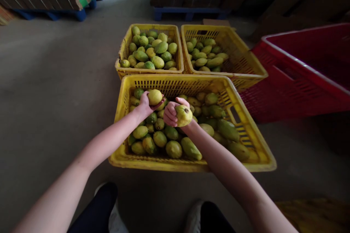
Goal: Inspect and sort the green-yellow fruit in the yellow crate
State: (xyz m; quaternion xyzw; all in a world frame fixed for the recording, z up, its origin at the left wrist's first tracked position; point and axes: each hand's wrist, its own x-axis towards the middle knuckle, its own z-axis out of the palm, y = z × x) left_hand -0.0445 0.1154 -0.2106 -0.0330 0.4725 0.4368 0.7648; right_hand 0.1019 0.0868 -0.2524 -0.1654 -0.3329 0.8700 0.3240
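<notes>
Palm up in the head view, your left hand (148, 107) cradles a round yellow fruit (155, 97) in its grip while your right hand (171, 113) curls its fingers around a yellow-green fruit (184, 115), both above the front yellow crate (188, 168) of mixed fruit, just beside the red crate (300, 87).

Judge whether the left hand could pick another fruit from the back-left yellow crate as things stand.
Probably not: the left hand holds a yellowish fruit. Otherwise the way looks free: the back-left crate is open on top, just beyond the front crate.
</notes>
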